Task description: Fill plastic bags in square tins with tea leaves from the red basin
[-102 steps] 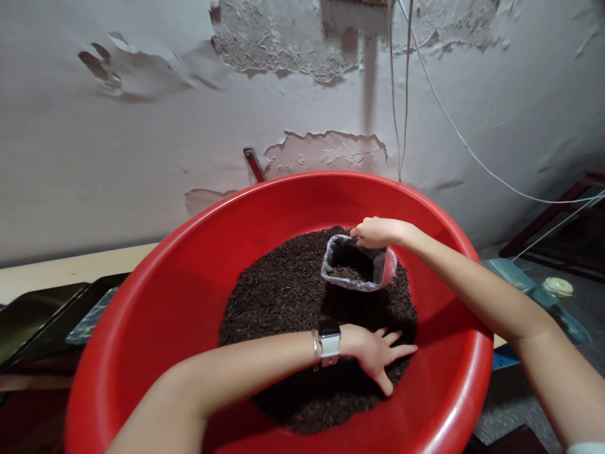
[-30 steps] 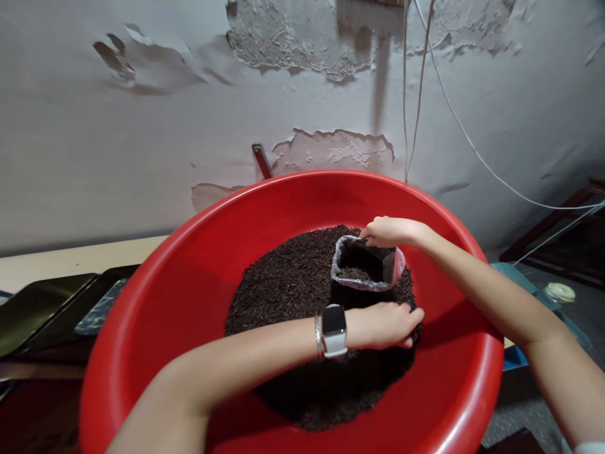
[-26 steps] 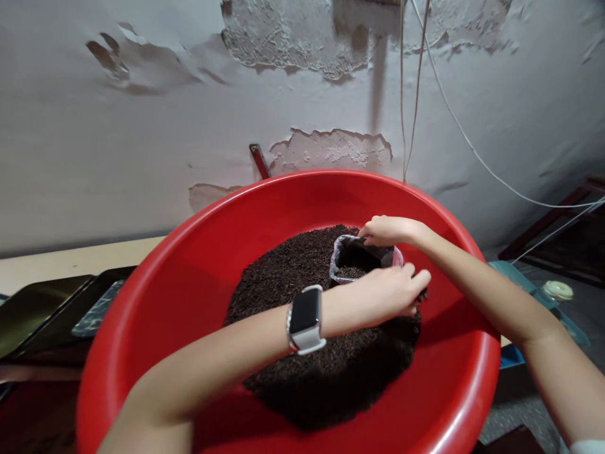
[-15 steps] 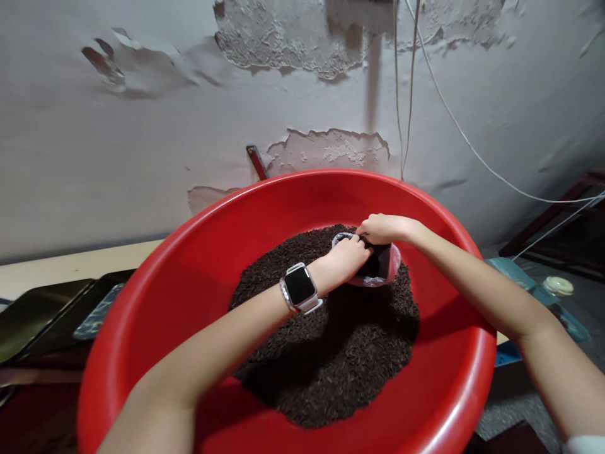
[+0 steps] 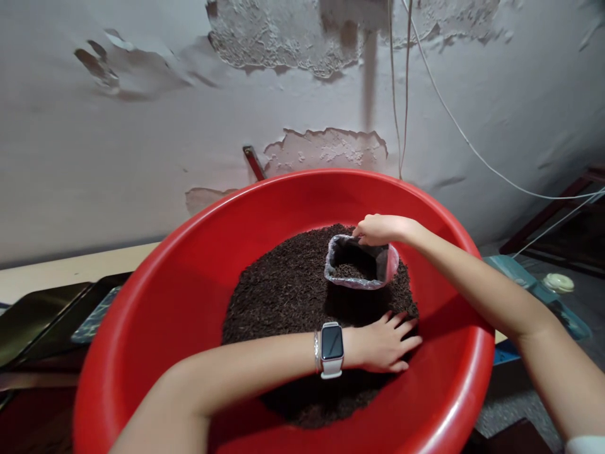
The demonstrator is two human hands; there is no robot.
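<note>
A wide red tub point(image 5: 155, 315) holds a heap of dark dry shreds point(image 5: 278, 284) that look like loose tea. On the far right part of the heap stands a clear plastic bag point(image 5: 371, 285), its mouth wide and some dark shreds inside. My right hand point(image 5: 375, 230) pinches the back edge of the bag's mouth, with fingers closed. Nearer to me, my left hand point(image 5: 390, 343) lies palm down on the right side of the heap, fingers spread. It is apart from the bag, and a watch point(image 5: 331, 349) is on its wrist.
Behind the tub rises a wall point(image 5: 142, 145) with peeling plaster, and pale cords point(image 5: 401, 101) hang in front of it. Dark metal trays point(image 5: 40, 318) lie at the left by a pale board point(image 5: 85, 263). A teal container point(image 5: 515, 277) stands low at the right.
My left hand has left the bag's mouth and come down nearer to me onto the heap, its fingers now spread. My right hand stays at the bag's edge.
</note>
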